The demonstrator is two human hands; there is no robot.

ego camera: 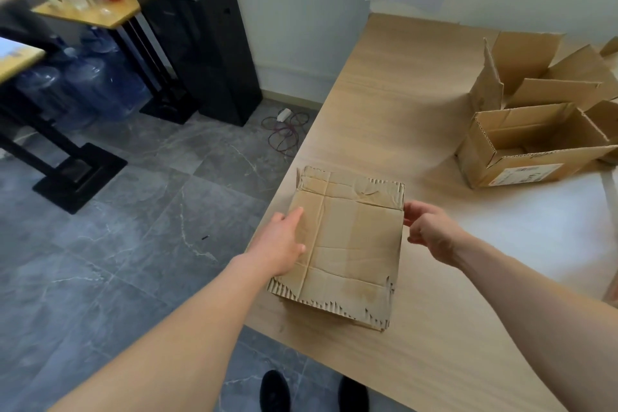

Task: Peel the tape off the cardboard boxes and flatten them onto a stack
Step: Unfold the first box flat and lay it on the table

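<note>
Resting at the left edge of the table [384, 94], flattened cardboard [354, 244] under a flat left hand [284, 244]; right hand [431, 231] curled alongside, grip unclear; grey tile floor [133, 244] beyond

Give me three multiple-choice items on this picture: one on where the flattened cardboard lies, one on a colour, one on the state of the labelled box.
1. Where does the flattened cardboard stack lie?
A. on the floor
B. at the left edge of the wooden table
C. leaning against the wall

2. What colour are the person's shoes?
A. white
B. red
C. black

3. In what state is the box with the shipping label?
A. open at the top
B. taped shut
C. flattened

Answers: 1 B, it lies flat on the tabletop right beside the drop to the floor. 2 C, both toes show black below the table's near edge. 3 A, its bare inside is visible from above.
</note>
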